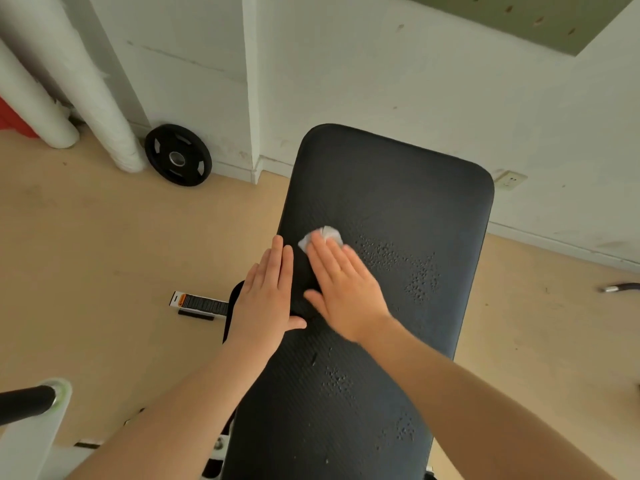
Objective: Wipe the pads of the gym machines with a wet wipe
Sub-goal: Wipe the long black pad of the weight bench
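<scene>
Surroundings: a black weight plate [178, 155] is leaning against the white wall [381, 81] on the tan floor [86, 237], just beside two white wrapped pipes [69, 81]. A red object [14, 119] is showing behind the pipes; what it is cannot be told. A wall socket [509, 180] is sitting low on the wall beyond the bench's far right corner. A label strip [199, 304] on the frame is lying left of the bench, and a black-gripped bar [26, 403] is jutting in at the lower left.

Bench pad [398, 209]: black, textured, its long axis running away from the person toward the wall, rounded far end pointing at the wall. Droplets are beading on its right half.

Wet wipe [323, 234]: white, crumpled, lying on the pad left of centre, mostly covered by fingers.

Right hand [341, 289]: fingers straight and flat, pressing the wipe onto the pad.

Left hand [268, 296]: fingers straight and together, resting on the pad's left edge, holding nothing, just beside the right hand.
</scene>
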Tool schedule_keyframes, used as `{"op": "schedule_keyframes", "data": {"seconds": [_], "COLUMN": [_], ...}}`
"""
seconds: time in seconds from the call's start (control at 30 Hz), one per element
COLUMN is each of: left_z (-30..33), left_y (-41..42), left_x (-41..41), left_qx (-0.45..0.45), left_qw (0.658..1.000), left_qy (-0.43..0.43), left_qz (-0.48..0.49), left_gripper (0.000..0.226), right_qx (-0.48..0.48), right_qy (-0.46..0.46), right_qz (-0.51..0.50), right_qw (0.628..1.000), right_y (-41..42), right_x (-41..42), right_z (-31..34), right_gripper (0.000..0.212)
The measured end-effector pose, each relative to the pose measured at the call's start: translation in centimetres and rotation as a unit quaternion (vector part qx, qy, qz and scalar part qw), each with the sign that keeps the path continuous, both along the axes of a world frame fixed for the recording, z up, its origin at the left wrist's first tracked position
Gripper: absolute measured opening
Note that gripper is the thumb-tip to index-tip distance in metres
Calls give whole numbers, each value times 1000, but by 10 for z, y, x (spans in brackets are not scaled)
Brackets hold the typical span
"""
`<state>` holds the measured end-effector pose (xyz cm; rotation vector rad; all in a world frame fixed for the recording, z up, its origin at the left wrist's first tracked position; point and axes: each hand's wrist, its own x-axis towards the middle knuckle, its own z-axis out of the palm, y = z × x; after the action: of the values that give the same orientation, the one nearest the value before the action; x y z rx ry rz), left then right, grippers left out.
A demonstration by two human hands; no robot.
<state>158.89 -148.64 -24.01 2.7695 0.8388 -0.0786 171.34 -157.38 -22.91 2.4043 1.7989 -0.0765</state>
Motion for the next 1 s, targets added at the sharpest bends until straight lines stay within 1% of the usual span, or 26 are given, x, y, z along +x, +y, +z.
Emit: {"op": "schedule_keyframes", "data": {"seconds": [0.07,0.13,0.2,0.27,0.33,0.43,0.5,0.53,0.6,0.7,0.77,0.87,0.93,1.0], "left_z": [-1,-4,-6,-7,-1,3,7,7,7,4,4,4,2,0], "left_y": [0,1,1,0,-2,-5,-8,-9,-10,-9,-9,-10,-8,-6], "left_x": [1,1,1,1,1,2,2,3,5,5,6,5,4,5], "left_qx": [5,0,6,7,2,5,15,24,39,65,83,103,108,106], "left_qw": [1000,1000,1000,1000,1000,1000,1000,999,999,997,996,992,991,992], "left_qy": [14,3,-4,-3,11,0,23,27,32,33,38,69,70,72], "left_qz": [6,8,5,9,12,10,7,8,8,8,8,23,23,11], "left_gripper": [128,129,127,126,125,118,117,118,122,125,127,135,139,142], "right_qx": [32,41,58,68,56,-6,-25,-20,27,55,81,70,24,-5], "right_qy": [-39,-34,-25,-8,8,45,22,-4,-43,-31,-15,-7,3,-2], "right_qz": [-7,-51,-73,-72,-52,-26,-4,-2,-21,-85,-93,-46,8,54], "right_qw": [999,997,995,995,997,999,999,1000,998,994,992,996,1000,999], "right_y": [23,50,60,47,12,-36,-38,-30,-3,34,34,-12,-49,-58], "right_x": [16,36,42,28,1,-24,-16,-6,20,55,58,30,16,27], "right_z": [9,24,29,20,2,-9,-9,-6,5,27,26,3,-8,-9], "right_gripper": [68,70,71,70,69,67,67,67,66,69,69,65,65,65]}}
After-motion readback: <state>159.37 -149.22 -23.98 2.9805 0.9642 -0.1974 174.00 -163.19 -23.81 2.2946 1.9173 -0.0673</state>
